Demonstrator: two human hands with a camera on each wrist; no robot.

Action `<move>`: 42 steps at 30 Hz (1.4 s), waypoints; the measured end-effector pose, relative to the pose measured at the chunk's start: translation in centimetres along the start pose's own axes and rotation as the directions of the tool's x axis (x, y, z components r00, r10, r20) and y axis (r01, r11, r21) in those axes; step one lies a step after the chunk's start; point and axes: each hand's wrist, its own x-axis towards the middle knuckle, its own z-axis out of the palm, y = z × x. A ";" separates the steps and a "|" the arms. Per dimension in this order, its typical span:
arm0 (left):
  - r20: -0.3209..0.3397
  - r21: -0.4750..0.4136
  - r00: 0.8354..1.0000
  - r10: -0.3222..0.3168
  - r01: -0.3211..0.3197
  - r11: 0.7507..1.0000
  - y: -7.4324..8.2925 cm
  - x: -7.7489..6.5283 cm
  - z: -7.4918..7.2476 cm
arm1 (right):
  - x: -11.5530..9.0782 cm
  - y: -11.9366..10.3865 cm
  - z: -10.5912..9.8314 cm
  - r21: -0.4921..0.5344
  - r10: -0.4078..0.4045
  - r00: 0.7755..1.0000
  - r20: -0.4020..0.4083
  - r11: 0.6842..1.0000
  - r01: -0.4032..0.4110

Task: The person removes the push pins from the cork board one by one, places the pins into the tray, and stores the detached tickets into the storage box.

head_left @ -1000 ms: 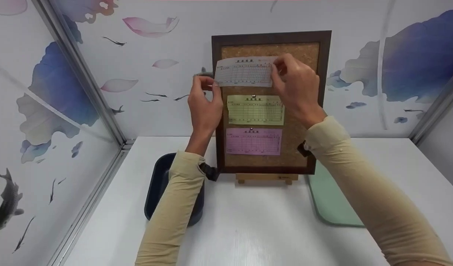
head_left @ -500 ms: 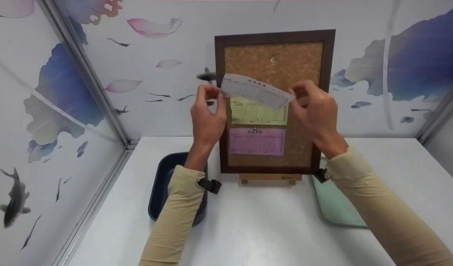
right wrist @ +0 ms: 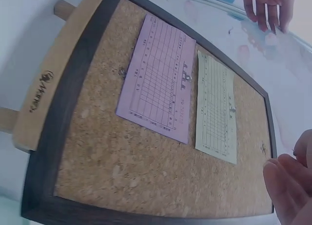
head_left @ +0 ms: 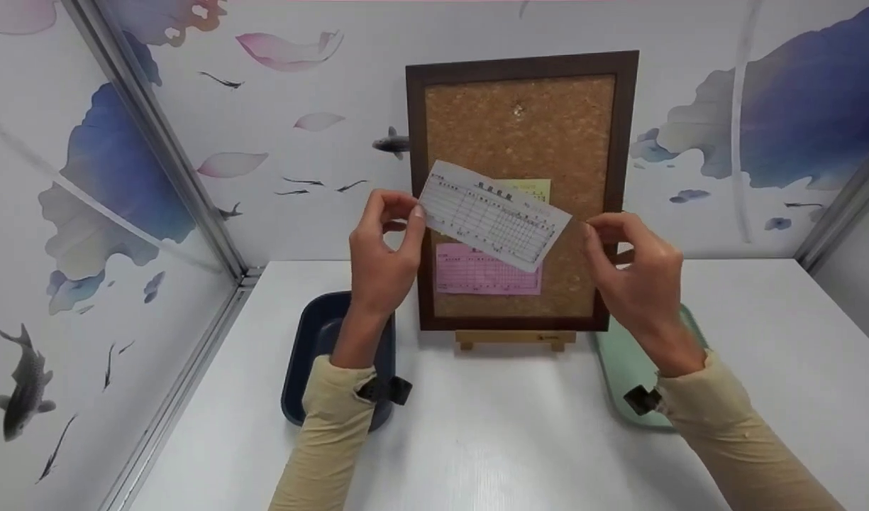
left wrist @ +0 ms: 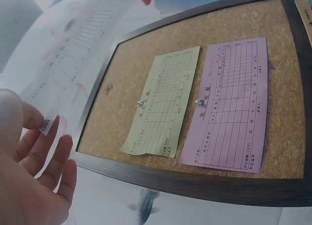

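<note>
My left hand (head_left: pixel 386 255) pinches the left end of a white receipt slip (head_left: pixel 494 216), which slants down to the right in front of a framed corkboard (head_left: pixel 469 128). Beyond the slip's right end, slightly apart from it, is my right hand (head_left: pixel 636 284), thumb and fingertips close together. A tiny dark speck shows at those fingertips in the right wrist view; I cannot tell whether they hold it. Two more receipts hang on the cork by clear pins: a yellow-green one (left wrist: pixel 165 101) and a pink one (left wrist: pixel 229 105). The white slip partly covers both in the head view.
A small wooden stand (head_left: pixel 516 337) supports the board. At left, a dark blue tray (head_left: pixel 292 376) lies partly beneath the left forearm. A pale green tray (head_left: pixel 629 383) is at right, beside the right wrist. On the upper cork is a light mark (head_left: pixel 517 108).
The white slip has come down from the board's upper part, tilting to the right and uncovering the cork. My right hand has moved down and right, away from the slip's edge; the left has lowered.
</note>
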 end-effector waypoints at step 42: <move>0.222 0.508 0.879 -0.421 0.265 0.820 -10.3 -4.8 -10.3 | -6.4 12.5 -6.6 -0.056 0.605 0.639 0.475 0.746 -0.664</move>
